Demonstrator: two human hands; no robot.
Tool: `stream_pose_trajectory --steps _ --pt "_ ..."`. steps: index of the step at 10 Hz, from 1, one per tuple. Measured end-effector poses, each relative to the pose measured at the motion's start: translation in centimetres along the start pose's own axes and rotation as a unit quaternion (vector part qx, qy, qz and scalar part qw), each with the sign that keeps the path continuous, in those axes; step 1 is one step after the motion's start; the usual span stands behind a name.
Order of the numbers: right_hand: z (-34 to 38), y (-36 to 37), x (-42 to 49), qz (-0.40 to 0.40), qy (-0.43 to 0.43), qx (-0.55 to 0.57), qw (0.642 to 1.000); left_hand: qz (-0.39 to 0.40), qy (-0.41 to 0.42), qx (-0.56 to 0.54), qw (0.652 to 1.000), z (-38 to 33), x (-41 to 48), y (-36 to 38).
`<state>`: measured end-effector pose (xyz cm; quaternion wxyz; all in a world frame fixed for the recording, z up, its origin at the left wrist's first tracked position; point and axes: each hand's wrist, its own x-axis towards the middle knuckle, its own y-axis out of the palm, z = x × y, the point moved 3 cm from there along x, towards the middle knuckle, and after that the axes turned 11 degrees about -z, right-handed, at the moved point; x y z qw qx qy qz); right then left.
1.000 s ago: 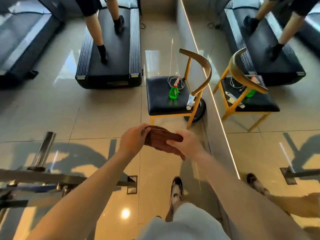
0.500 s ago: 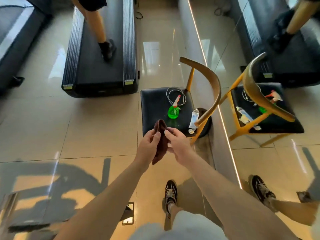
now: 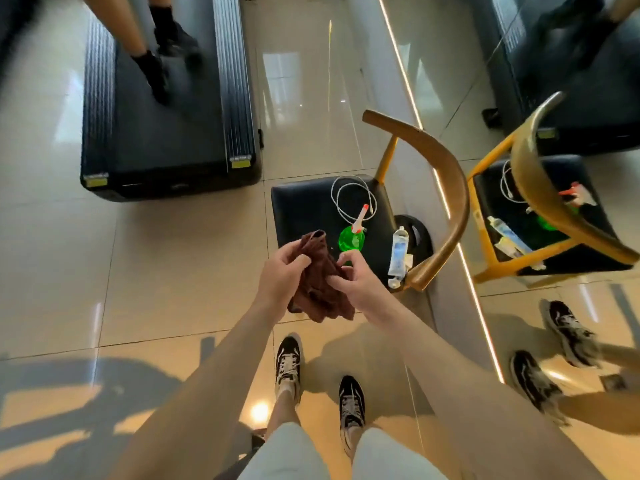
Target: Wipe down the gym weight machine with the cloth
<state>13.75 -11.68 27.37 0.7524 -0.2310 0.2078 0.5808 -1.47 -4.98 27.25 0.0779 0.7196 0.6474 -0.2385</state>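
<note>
Two hands hold the brown cloth (image 3: 320, 289) up in the air in front of us, and it hangs down crumpled between them. Our left hand (image 3: 282, 275) has its fingers curled round the cloth's top left part. Our right hand (image 3: 358, 284) pinches the cloth's right side with its thumb and fingertips.

From where we look, the cloth sits over the front edge of a black chair (image 3: 304, 209) seat. On that seat we see a green spray bottle (image 3: 351, 239) with a red and white top, just beside the top of the cloth. Behind it lies a looped white cable (image 3: 332, 197). A clear bottle (image 3: 398, 252) lies on the right side of the seat, by the curved wooden back.

Down below are our two black and white shoes (image 3: 289, 365) on the shiny tiled floor (image 3: 173, 271). Farther off stands a black treadmill (image 3: 166, 143), and someone's legs are on it. On the right a mirror (image 3: 450, 64) shows the chair and the shoes again.
</note>
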Motion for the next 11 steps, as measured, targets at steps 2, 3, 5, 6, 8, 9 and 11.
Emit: stream_pose_trajectory --steps 2,3,5,6,8,9,11 --pt "-0.5 3.6 6.5 -0.107 0.030 0.107 0.988 0.060 -0.200 -0.051 0.977 6.5 6.1 0.6" --pt "-1.2 4.7 9.7 -0.129 0.051 0.082 0.987 0.074 -0.204 -0.123 0.968 7.9 9.2 0.9" --pt "-3.5 5.1 16.4 -0.195 0.060 -0.113 0.973 0.012 -0.054 0.011 0.998 9.7 16.6 1.8" --pt "-4.7 5.4 19.3 -0.244 -0.004 -0.143 0.959 0.024 0.036 0.078 0.996 11.3 19.2 3.0" --pt "-10.6 6.7 24.2 -0.253 -0.009 -0.205 0.946 0.034 0.059 0.194 0.979 17.9 23.2 5.8" --pt "-13.8 7.2 25.8 -0.238 0.050 -0.233 0.942 0.101 0.014 0.233 0.967 21.3 23.3 6.8" --pt "-13.0 5.5 23.5 -0.173 0.117 -0.245 0.947 0.106 -0.036 0.252 0.961 21.6 22.5 5.6"
